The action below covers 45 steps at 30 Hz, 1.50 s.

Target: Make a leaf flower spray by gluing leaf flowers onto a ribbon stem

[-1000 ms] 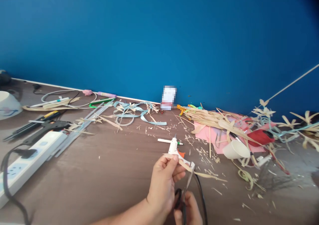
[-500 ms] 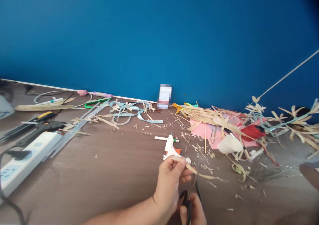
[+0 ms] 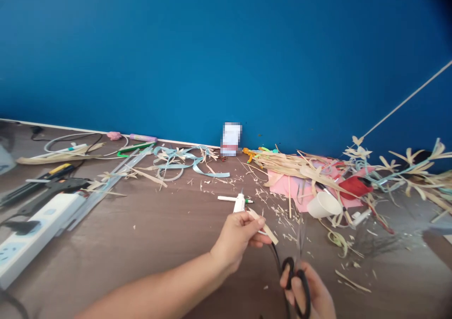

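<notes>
Pinched between the thumb and fingers of my left hand (image 3: pixel 240 236) is a short pale strip of dried leaf or husk (image 3: pixel 266 228), its squared end pointing down to the right. My right hand (image 3: pixel 312 288) grips black-handled scissors (image 3: pixel 300 258), blades pointing up and away, apart from the strip. Just beyond my left hand lies a white glue gun (image 3: pixel 240 203), partly hidden by my fingers. A white pen with a green band (image 3: pixel 226 198) lies behind it. A black cord (image 3: pixel 276 258) runs down between my hands.
Dried strips (image 3: pixel 282 163), pink sheets (image 3: pixel 273 182), a white paper cup (image 3: pixel 324 204) and a leafy stem (image 3: pixel 406 173) crowd the right. Blue ribbon (image 3: pixel 212 172) lies at the back. A power strip (image 3: pixel 42 232) and a black glue gun (image 3: pixel 52 189) are left. Scraps (image 3: pixel 282 215) litter the table.
The strip in my left hand is shorter now; a cut piece lies on the table at right. My right hand has moved right with the scissors, away from the strip.
</notes>
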Each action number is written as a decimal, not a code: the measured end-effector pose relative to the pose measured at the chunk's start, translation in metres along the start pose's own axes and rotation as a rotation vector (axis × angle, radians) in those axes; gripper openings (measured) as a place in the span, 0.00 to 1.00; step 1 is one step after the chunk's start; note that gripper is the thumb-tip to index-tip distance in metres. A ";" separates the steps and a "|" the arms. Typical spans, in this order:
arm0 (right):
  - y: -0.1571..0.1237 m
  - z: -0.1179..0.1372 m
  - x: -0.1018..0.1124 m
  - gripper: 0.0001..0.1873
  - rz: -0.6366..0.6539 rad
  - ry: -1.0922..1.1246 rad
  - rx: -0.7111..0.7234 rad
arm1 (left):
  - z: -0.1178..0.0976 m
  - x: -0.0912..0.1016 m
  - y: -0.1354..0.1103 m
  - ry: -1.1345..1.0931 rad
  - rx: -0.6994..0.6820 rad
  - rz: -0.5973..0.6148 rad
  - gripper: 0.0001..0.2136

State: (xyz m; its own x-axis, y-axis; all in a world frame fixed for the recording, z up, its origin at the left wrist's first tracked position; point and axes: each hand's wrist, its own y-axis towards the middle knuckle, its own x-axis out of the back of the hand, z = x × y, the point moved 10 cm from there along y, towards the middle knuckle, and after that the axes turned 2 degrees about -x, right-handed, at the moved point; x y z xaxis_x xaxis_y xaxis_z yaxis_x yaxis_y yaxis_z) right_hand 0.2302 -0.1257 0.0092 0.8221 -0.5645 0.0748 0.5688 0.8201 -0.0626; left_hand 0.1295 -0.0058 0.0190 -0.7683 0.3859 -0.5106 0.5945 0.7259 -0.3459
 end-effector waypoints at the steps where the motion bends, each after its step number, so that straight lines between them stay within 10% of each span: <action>1: 0.011 0.008 0.004 0.18 -0.009 -0.007 -0.002 | -0.007 0.007 0.003 0.024 -0.015 -0.001 0.13; 10: 0.085 0.043 -0.063 0.20 0.369 -0.062 -0.002 | -0.048 0.066 0.033 -0.055 -0.156 -0.173 0.07; 19: 0.155 0.058 -0.090 0.19 0.462 -0.242 0.072 | -0.092 0.076 0.063 -0.162 -0.314 -0.243 0.05; 26: 0.148 0.050 -0.096 0.13 0.455 -0.369 0.247 | -0.091 0.057 0.077 -0.330 -0.309 -0.227 0.04; 45: 0.138 0.050 -0.100 0.15 0.438 -0.325 0.168 | -0.067 0.040 0.081 -0.482 -0.215 -0.213 0.03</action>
State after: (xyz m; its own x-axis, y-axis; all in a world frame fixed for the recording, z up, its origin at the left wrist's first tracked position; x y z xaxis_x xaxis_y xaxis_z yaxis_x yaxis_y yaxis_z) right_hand 0.2255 0.0489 0.0431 0.9148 -0.1322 0.3816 0.1428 0.9898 0.0005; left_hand 0.1313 0.1060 0.0235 -0.6405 -0.0486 -0.7664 0.3377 0.8785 -0.3379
